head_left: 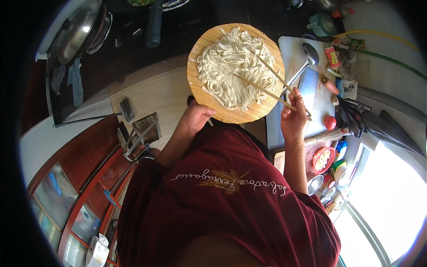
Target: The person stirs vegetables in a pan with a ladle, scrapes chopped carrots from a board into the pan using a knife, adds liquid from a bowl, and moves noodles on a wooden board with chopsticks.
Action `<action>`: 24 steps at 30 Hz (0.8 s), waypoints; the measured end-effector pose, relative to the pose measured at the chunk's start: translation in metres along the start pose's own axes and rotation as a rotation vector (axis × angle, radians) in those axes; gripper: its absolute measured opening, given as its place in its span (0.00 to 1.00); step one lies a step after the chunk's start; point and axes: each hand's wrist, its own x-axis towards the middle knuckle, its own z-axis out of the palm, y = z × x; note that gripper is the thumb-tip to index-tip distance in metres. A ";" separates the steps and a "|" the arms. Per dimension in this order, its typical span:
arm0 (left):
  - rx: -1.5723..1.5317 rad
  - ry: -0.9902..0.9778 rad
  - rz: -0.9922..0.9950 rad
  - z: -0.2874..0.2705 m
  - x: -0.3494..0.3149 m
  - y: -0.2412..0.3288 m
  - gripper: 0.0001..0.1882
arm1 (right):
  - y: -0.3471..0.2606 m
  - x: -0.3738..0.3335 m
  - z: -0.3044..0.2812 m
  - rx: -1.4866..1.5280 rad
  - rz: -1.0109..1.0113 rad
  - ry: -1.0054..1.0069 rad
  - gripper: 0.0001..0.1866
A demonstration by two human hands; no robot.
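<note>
A round, pale wooden tray (194,66) with a ribbed surface is held up in front of me, with a heap of flat white noodles (231,66) on it. My left hand (199,116) grips its lower left rim, the thumb lying on top. In my right hand (294,115) is a pair of wooden chopsticks (267,92), closed in the fingers at their thick ends. The two sticks are spread apart, and their tips reach into the noodles. Part of the counter behind is hidden by the tray.
At right a white cutting board (289,46) bears a metal ladle (311,54) and a cleaver (307,84). Beside it lie a carrot (330,86) and a tomato (329,122). A red bowl (316,161) stands farther back along that counter. A wok (82,33) sits at upper left.
</note>
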 end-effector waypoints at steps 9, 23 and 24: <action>0.028 -0.030 0.003 0.008 -0.003 0.000 0.22 | 0.008 0.006 0.005 -0.128 -0.134 0.090 0.18; 0.043 -0.009 0.008 0.010 -0.005 -0.002 0.22 | -0.007 0.007 0.001 -0.243 -0.146 0.052 0.17; 0.043 0.001 0.003 0.012 -0.005 -0.001 0.22 | -0.005 0.009 -0.002 -0.213 -0.151 0.020 0.17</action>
